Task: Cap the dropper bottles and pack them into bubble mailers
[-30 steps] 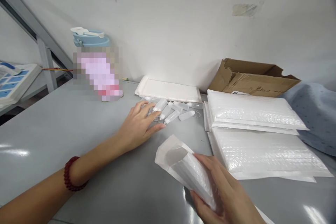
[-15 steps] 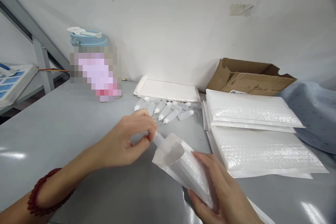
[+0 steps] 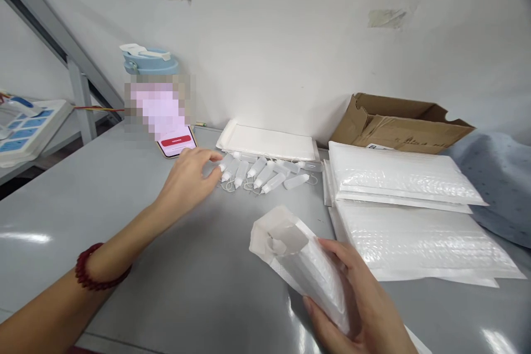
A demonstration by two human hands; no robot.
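Note:
My left hand [image 3: 191, 177] is at the left end of a group of small translucent plastic bottles [image 3: 274, 182] with white tips and thin cords. Its thumb and index finger are apart, with the tips beside the outermost bottle; whether they touch it I cannot tell. My right hand [image 3: 360, 298] grips a white bubble mailer [image 3: 315, 271], squeezed so that its mouth gapes toward the upper left. Something pale shows just inside the mouth, too unclear to name.
White bubble mailers [image 3: 406, 232] lie stacked on the right, before an open cardboard box [image 3: 406, 127]. Another white mailer [image 3: 269, 141] lies against the wall. A phone [image 3: 176, 146] leans by a blue lidded container [image 3: 151, 61]. Blue cloth [image 3: 501, 182] lies at far right.
My left hand has left the mailer's mouth, where it held a pale translucent item, and moved up and left to the bottles. My right hand keeps its grip on the mailer.

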